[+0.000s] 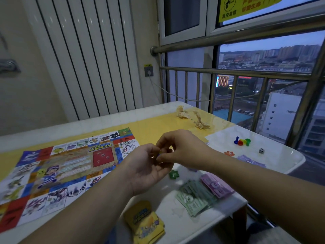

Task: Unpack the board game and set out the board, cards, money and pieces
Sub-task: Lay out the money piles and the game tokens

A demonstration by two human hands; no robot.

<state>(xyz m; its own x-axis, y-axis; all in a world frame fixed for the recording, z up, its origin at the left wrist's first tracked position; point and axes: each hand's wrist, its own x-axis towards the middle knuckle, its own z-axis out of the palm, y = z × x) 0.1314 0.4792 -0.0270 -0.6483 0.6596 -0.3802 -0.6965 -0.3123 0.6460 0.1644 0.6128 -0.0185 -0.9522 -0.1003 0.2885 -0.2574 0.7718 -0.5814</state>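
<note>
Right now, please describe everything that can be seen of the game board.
The game board is a thin printed sheet, seemingly paper, lying unfolded and flat on the left part of the table. Picture squares in white, red and blue run round its edge; the orange middle shows a cartoon figure, a red panel and a title. Nothing stands on it. The left forearm hides part of its near right side.

Yellow window sign (246,7), "高空危险", game board (61,169) print unreadable
</note>
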